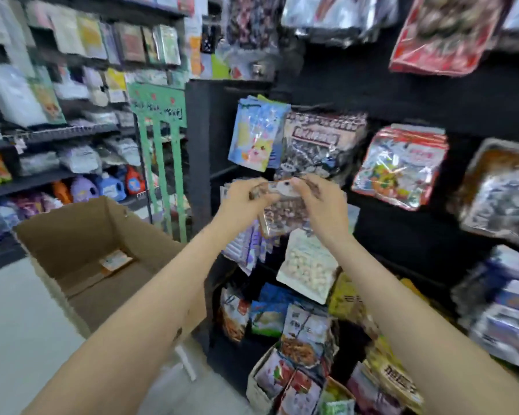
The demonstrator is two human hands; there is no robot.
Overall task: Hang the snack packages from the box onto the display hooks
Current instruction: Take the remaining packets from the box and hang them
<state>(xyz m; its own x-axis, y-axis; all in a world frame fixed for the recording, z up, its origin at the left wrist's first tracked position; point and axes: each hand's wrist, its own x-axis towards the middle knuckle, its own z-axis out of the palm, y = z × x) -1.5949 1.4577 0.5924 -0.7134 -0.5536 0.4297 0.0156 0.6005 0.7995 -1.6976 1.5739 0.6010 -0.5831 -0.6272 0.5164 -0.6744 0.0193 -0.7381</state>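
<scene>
Left hand [241,194] and right hand [321,199] both pinch the snack package [282,205] by its top, right of the box [81,253].

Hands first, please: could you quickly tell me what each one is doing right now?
Left hand: grips the top left of the snack package.
Right hand: grips the top right of the same package.

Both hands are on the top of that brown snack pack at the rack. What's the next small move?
Probably ease the snack pack forward toward the black display panel, since both the left hand and right hand pinch its header; the hook itself isn't visible.
</scene>
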